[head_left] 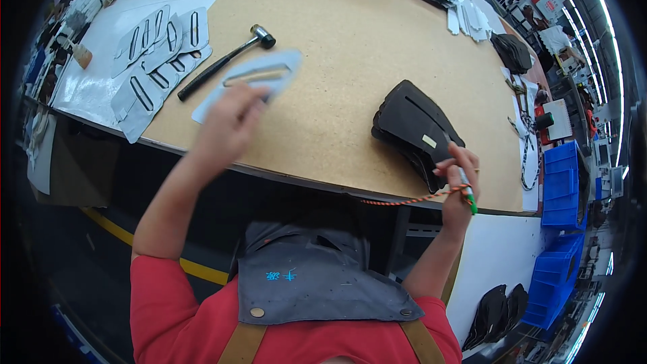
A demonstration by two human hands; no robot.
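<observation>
My left hand (228, 121) pinches a flat light-grey panel (286, 66) with a long dark-edged slot; both are blurred by motion over the table's left half. My right hand (458, 192) holds a slim pen-like tool (465, 182), white with a green end, tied to an orange-and-green cord (411, 201). Close to its fingers lies a stack of black shaped pieces (411, 114), the top one bearing a slot and a small pale tag (429, 141). A hammer (226, 64) with a black handle and metal head rests beyond the grey panel.
Several similar grey slotted panels (145, 91) overlap on the table's left. White strips (468, 20) and black pieces (511, 52) lie at the far right. Blue bins (563, 175) stand beyond the right edge. More black pieces (486, 313) sit on a white surface at lower right.
</observation>
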